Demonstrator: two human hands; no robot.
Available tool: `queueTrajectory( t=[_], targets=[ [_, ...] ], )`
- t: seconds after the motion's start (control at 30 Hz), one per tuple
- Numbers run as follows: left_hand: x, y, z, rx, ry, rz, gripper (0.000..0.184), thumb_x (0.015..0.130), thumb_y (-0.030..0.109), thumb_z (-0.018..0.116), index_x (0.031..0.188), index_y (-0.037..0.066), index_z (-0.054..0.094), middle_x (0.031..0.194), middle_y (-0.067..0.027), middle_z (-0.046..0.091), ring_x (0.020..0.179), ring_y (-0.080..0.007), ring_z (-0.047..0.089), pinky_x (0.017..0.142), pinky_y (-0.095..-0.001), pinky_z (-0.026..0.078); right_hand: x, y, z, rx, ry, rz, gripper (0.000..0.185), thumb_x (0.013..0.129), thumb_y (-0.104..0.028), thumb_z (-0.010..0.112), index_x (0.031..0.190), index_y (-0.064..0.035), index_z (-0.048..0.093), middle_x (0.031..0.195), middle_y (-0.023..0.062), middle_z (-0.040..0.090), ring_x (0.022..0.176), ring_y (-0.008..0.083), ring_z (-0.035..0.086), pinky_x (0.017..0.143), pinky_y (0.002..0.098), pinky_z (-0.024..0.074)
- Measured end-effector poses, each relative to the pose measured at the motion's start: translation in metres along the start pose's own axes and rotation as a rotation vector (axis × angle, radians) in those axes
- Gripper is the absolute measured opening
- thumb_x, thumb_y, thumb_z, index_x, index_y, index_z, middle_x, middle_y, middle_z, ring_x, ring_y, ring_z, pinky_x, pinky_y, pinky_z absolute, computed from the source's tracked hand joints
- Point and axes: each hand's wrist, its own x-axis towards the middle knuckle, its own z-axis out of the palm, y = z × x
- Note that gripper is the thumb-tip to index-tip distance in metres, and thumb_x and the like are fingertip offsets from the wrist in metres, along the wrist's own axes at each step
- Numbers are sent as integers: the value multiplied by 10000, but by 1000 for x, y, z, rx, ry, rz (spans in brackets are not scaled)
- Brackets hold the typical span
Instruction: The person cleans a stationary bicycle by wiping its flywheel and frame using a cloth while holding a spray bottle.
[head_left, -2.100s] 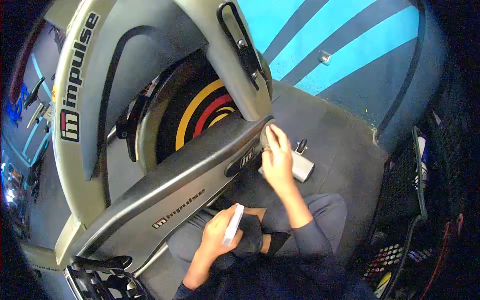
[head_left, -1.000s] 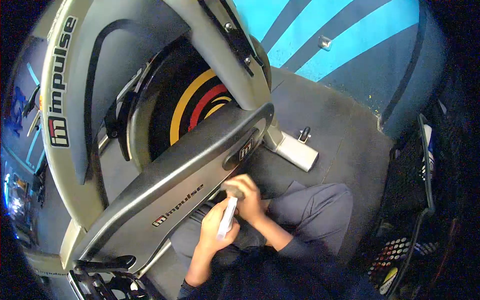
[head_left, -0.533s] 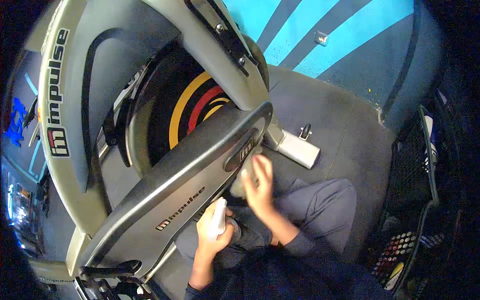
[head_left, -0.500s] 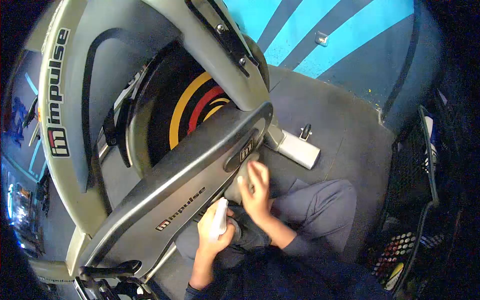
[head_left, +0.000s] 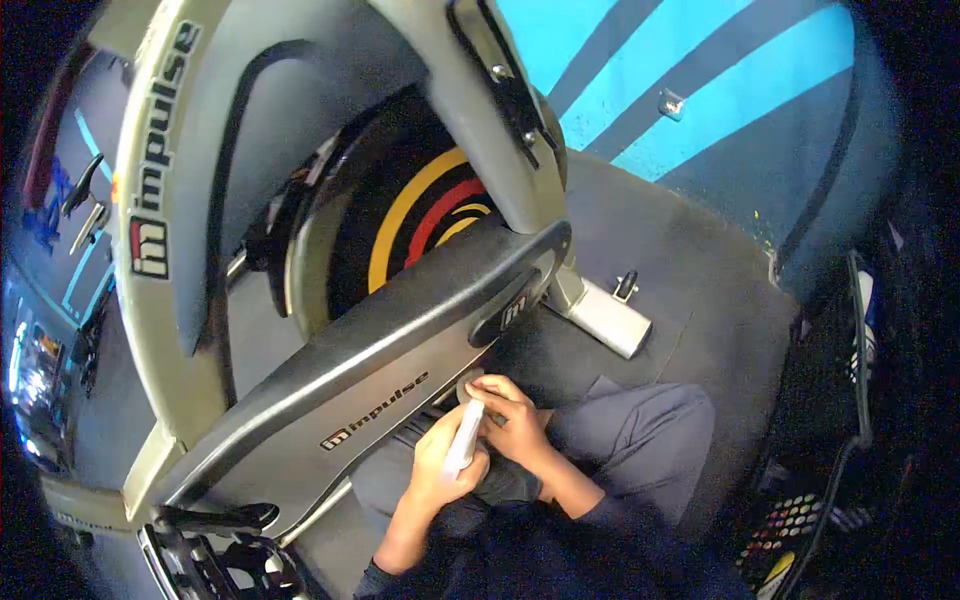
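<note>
My left hand [head_left: 440,460] is closed around a slim white object [head_left: 464,438], which looks like a bottle or tube tilted upward. Close against its upper end is my right hand [head_left: 512,420], thumb and fingers drawn together. A small greyish piece [head_left: 465,386], perhaps cloth, shows at the right fingertips; how it is held is unclear. Both hands are just in front of the grey side cover [head_left: 375,410] of an exercise bike marked "impulse", above my bent legs [head_left: 640,440].
The bike's pale frame [head_left: 150,330] rises at left, with its striped flywheel [head_left: 425,215] behind the cover. A white foot bar [head_left: 605,318] rests on the dark floor [head_left: 690,270]. At right stands a black mesh rack [head_left: 850,440]; a pedal [head_left: 220,517] is at lower left.
My right hand has come down from the side cover to the top of the white object, its fingers closing in. The view has shifted, so the bike sits farther right and lower.
</note>
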Motion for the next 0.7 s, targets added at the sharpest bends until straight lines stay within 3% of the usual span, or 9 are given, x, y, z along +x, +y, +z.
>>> queueTrajectory(
  t=[0.13,0.23,0.27,0.37,0.47,0.53,0.6,0.63,0.7],
  targets=[
    [-2,-1,-1,-41,-70,-79,596,670,25,642,1253,11,520,999,-136,646,891,-306,656,812,-366,530,-7,16,-36,72,-83,129,395,828,21,603,1211,-68,636,1116,128,645,1025,221,623,891,330,479],
    [-6,0,0,-9,-6,-52,585,675,30,643,1247,10,523,1026,-144,638,911,-316,650,822,-368,526,-12,3,-67,902,306,758,452,838,-167,594,1254,5,563,1072,106,655,1022,265,619,908,364,492],
    [-5,3,0,-44,-13,-68,576,680,43,639,1244,19,525,979,-120,650,876,-293,659,800,-359,528,-25,65,-69,995,331,636,458,882,-262,559,1265,-10,542,1120,138,636,923,294,645,799,419,549],
    [-4,9,2,-101,-32,-96,570,689,63,635,1247,37,522,935,-92,665,850,-269,668,788,-349,529,-27,53,-99,1568,391,743,528,917,-409,528,1278,-24,504,1208,180,588,749,337,658,647,442,573],
    [-5,16,5,-118,-76,-115,569,695,70,634,1251,44,520,945,-87,667,871,-263,670,806,-347,526,-32,53,-102,1284,223,638,555,921,-406,522,1332,-43,441,1214,191,577,821,346,652,675,440,572],
    [-7,22,4,-105,-93,-127,564,695,70,632,1248,41,523,953,-86,667,883,-257,671,814,-344,525,-22,20,-96,1181,96,410,528,896,-238,565,1349,-71,351,1246,204,540,984,352,617,734,472,565],
    [-10,28,-2,-214,-128,-203,553,692,58,623,1237,36,535,934,-69,669,916,-235,670,818,-339,522,-20,-6,-92,1183,64,465,525,861,-130,586,1324,-80,343,1220,188,558,1000,344,617,760,475,562],
    [-11,31,-7,-232,-134,-151,563,679,13,605,1238,15,540,1079,-100,633,954,-230,664,813,-333,525,-19,-7,-96,1269,-120,430,439,856,-54,571,1267,-58,417,1215,176,572,1069,313,599,872,444,524],
    [-17,32,-11,-360,-145,-160,576,674,-11,596,1246,17,539,1179,-123,575,965,-238,660,815,-331,528,-20,-16,-93,1102,-161,366,398,858,-39,566,1239,-45,452,1216,174,577,1104,303,584,930,432,483]
  ],
)
